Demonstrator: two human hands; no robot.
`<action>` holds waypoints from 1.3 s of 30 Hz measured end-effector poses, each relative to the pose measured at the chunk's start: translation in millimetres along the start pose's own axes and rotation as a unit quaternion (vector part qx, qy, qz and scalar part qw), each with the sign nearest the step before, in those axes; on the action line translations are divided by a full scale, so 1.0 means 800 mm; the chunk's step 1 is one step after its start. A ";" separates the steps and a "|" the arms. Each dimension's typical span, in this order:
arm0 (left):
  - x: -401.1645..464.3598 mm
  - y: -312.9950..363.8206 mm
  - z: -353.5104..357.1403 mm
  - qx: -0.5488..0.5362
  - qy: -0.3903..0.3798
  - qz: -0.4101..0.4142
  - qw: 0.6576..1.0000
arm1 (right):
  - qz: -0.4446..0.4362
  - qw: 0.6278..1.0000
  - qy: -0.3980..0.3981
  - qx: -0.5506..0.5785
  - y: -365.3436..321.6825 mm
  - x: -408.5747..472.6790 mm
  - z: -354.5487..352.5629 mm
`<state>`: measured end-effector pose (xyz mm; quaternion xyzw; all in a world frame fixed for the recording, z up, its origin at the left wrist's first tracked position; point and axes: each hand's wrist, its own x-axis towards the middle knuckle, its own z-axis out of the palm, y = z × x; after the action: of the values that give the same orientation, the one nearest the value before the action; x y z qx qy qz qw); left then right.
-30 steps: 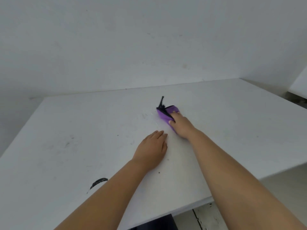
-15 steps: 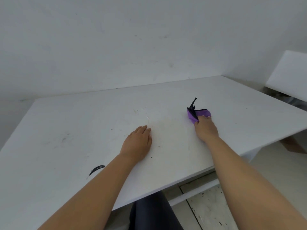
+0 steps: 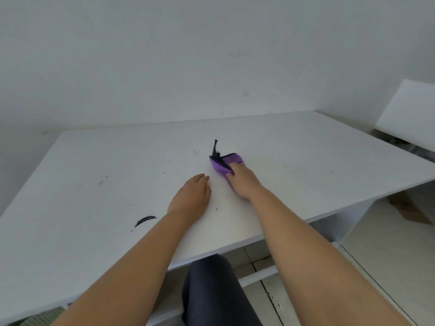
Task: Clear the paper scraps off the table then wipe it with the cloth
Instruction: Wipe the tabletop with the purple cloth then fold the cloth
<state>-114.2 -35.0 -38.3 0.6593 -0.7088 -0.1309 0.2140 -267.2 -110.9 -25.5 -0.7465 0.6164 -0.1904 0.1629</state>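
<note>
A purple cloth [image 3: 223, 164] with a black edge and a black loop lies bunched on the white table [image 3: 306, 161] near its middle. My right hand [image 3: 242, 180] lies on top of the cloth and presses it flat against the tabletop, fingers extended over it. Just left of it, my left hand [image 3: 191, 196] rests palm down on the bare table, fingers straight and holding nothing. No paper scraps show on the tabletop.
A black smear [image 3: 144, 221] marks the table near the front left, with small dark specks scattered about. The wall stands right behind the table. A second white surface [image 3: 407, 114] sits at the far right. My dark-clothed leg [image 3: 211, 290] is under the front edge.
My right hand slid the cloth right across the table, then back left toward the middle beside my left hand. The left hand stayed flat in place.
</note>
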 end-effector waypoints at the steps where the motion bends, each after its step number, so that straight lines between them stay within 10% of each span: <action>1: -0.001 0.000 0.000 -0.002 -0.002 -0.001 1.000 | 0.007 1.000 0.009 -0.004 0.015 -0.002 -0.009; 16: -0.016 0.001 -0.003 -0.003 0.004 0.006 1.000 | 0.304 0.938 0.148 -0.079 0.096 -0.079 -0.055; 29: -0.019 0.002 -0.003 0.003 0.009 0.015 1.000 | -0.056 0.997 0.036 -0.026 0.063 -0.141 -0.032; 39: -0.006 0.014 -0.004 -0.002 0.014 0.035 0.999 | 0.202 0.972 0.096 -0.074 0.166 -0.081 -0.087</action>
<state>-122.4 -28.7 -31.2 0.6357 -0.7278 -0.1157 0.2300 -425.8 -73.0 -33.3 -0.5947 0.7797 -0.1782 0.0818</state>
